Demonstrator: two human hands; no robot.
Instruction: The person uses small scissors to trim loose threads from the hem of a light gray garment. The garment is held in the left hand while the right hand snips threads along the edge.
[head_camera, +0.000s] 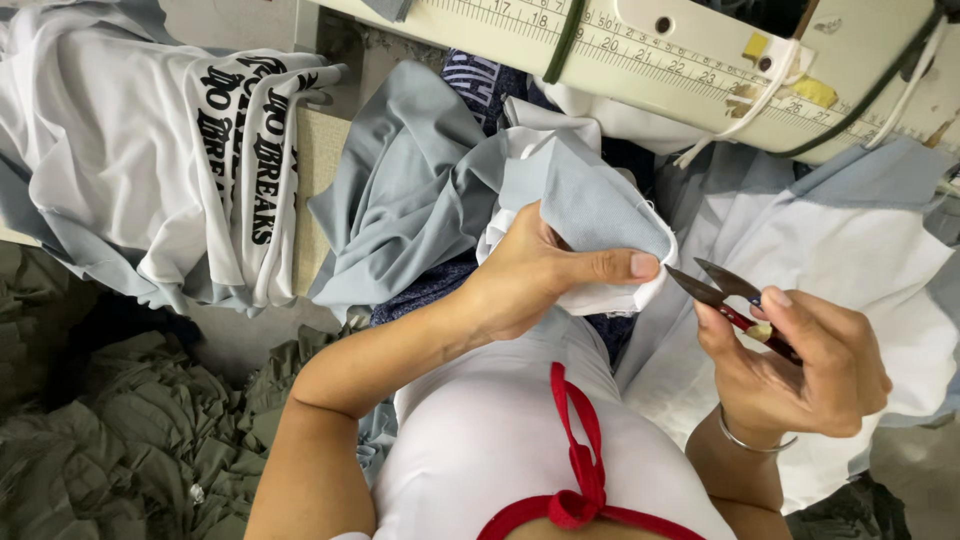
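Two hands work over heaped garments: left hand (520, 280) gripping grey cloth (590, 200), right hand (800, 365) holding snips (725, 295).

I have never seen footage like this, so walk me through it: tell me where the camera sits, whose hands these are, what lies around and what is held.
The one picture comes from a camera on the person's head, looking down at their own bare hands. The left hand pinches a folded grey-and-white fabric piece. The right hand holds small thread snips, blades open at the fabric's edge. Above runs a cream table edge with a ruler. Left lie a white printed garment and olive ruffled cloth.
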